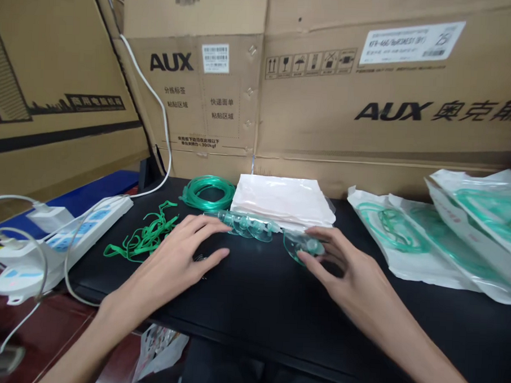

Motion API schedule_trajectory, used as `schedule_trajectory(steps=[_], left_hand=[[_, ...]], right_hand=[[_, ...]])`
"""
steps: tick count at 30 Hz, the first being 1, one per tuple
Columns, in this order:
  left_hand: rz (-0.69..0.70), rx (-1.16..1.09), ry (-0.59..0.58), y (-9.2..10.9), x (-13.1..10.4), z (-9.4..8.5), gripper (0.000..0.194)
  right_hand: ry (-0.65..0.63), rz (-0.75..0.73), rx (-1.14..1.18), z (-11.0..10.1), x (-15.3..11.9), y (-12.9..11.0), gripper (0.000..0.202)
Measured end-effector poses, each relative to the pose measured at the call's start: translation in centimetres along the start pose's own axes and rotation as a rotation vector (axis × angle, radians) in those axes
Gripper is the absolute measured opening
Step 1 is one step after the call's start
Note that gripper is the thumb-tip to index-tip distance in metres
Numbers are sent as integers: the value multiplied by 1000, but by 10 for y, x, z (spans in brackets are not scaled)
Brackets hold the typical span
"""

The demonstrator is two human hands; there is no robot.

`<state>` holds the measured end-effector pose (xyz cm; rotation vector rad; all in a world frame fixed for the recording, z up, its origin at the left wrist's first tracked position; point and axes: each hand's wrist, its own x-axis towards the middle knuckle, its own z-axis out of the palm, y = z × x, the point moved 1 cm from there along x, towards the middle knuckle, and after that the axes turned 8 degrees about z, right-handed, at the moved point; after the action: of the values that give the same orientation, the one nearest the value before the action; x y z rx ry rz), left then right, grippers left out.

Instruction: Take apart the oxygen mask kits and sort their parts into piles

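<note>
My right hand (341, 257) grips a clear green oxygen mask (296, 247) between thumb and fingers, just above the black tabletop. To its left, several similar oxygen masks (254, 226) lie in a nested row. My left hand (198, 242) is beside the left end of that row, thumb and fingers apart and nothing held; its fingertips partly cover the end mask, and I cannot tell if they touch it. Behind the row sits a stack of white bags (283, 195). A coil of green tubing (208, 192) lies left of the bags, and green elastic straps (145, 237) are heaped beyond my left forearm.
Packaged mask sets with green tubing (427, 238) overlap at the right. A white power strip (88, 224) with plugs and cables runs along the left edge. Large cardboard boxes (309, 132) wall off the back. Below the front edge hangs a plastic bag (159, 345).
</note>
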<state>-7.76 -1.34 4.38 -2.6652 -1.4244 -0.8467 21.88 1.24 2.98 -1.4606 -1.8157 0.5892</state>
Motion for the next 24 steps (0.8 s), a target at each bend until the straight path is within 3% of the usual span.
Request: schedule_trajectory(steps=[4, 7, 12, 20, 24], left_hand=[[60, -14, 38, 2, 40, 11, 29], [101, -21, 1, -5, 56, 24, 27], [111, -10, 22, -15, 60, 38, 25], [124, 32, 26, -19, 58, 39, 24], [143, 53, 13, -19, 63, 37, 25]], right_hand=[[-20, -121, -139, 2, 34, -12, 33], [-41, -180, -165, 13, 47, -12, 35], [-72, -257, -206, 25, 52, -8, 34], [-118, -370, -363, 31, 56, -9, 36], [-123, -400, -460, 30, 60, -23, 38]])
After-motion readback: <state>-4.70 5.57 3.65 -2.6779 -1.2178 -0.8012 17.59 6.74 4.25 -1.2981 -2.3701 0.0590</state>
